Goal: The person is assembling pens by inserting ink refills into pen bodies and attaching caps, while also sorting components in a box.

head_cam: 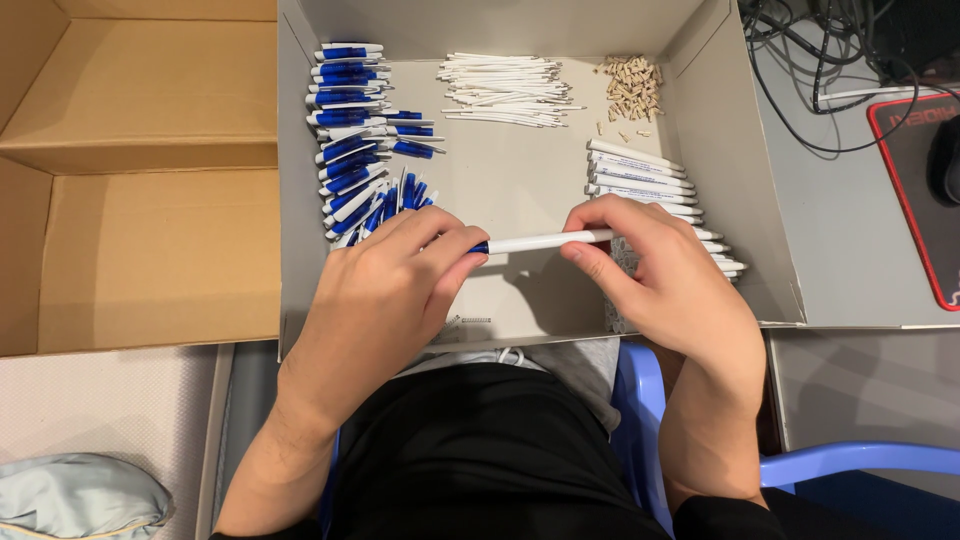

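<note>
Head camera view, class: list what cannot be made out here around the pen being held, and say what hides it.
- Pen: both ends are covered in the head view, the blue end by the left hand, the white end by the right hand.
- White barrels: the lower rows are hidden behind the right hand.
- Small spring: too small to see clearly.
- Mat: cut off by the right edge.

Glossy white plastic pen (545, 241) with a blue end; matt grey cardboard tray (520, 190); rough brown corrugated box (150, 250).
</note>
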